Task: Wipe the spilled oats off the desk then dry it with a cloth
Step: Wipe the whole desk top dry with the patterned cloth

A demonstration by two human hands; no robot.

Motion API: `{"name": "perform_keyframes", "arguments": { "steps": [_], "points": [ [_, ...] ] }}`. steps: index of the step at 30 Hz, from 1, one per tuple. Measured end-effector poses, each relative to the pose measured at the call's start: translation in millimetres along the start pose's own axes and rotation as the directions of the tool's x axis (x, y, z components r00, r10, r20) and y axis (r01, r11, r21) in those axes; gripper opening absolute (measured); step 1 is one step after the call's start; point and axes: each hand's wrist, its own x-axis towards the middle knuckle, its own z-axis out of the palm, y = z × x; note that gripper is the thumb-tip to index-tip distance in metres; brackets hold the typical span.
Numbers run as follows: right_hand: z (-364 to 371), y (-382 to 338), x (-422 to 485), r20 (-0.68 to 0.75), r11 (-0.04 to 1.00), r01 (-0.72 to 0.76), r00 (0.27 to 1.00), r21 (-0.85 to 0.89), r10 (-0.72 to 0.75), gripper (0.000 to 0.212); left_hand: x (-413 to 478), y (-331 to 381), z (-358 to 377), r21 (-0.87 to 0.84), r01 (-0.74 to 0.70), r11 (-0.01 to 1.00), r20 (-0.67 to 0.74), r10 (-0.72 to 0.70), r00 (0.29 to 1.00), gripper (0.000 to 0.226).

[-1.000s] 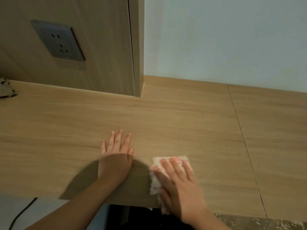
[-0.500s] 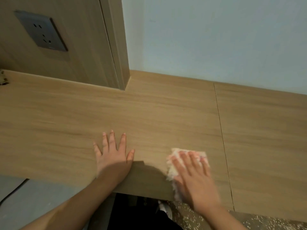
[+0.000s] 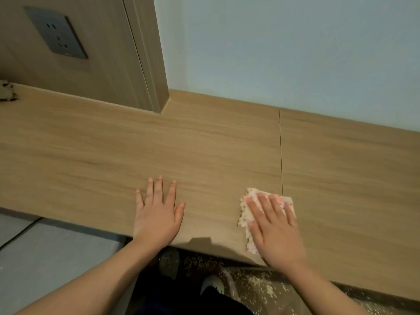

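Note:
A light wooden desk (image 3: 204, 151) fills the view. My right hand (image 3: 276, 226) lies flat with straight fingers on a small white cloth with pink dots (image 3: 246, 214), pressing it onto the desk near the front edge, just left of a seam in the top. My left hand (image 3: 158, 212) rests flat on the bare desk to the left, fingers spread, holding nothing. Spilled oats (image 3: 261, 287) lie scattered on the dark floor below the desk's edge. I see no oats on the desktop.
A wood panel with a dark wall socket (image 3: 56, 34) stands at the back left, and a pale wall behind the rest. A crumpled brown scrap (image 3: 6, 93) sits at the far left. Shoes (image 3: 169, 261) show under the desk edge.
My right hand has slid the cloth to the right along the front of the desk, towards the seam. My left hand has stayed flat in about the same spot.

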Motion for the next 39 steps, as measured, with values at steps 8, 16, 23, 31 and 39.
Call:
{"name": "perform_keyframes", "arguments": {
  "steps": [8,16,23,31,39],
  "points": [
    [-17,-70,-6,0.015,0.971,0.202,0.978,0.129,-0.206,0.059,0,0,1,-0.038,-0.018,0.999,-0.03,0.017,0.999,0.087],
    [-11,13,38,0.035,0.982,-0.174,0.984,0.067,0.172,0.057,3,-11,-2,-0.063,-0.061,0.996,0.007,0.062,0.998,0.089],
    [-11,-85,44,-0.051,0.971,0.2,0.98,0.133,-0.195,0.057,5,-40,-4,-0.057,-0.232,0.971,0.003,0.232,0.973,0.09],
    [-22,-46,121,0.053,0.975,-0.168,0.985,0.145,0.162,0.055,16,-76,-5,-0.011,-0.152,0.988,-0.056,0.151,0.987,0.07],
    [-21,-171,92,-0.061,0.888,0.454,0.891,0.07,-0.451,0.056,21,-77,-4,-0.22,-0.057,0.974,-0.113,0.033,0.993,0.072]
  ]
}}
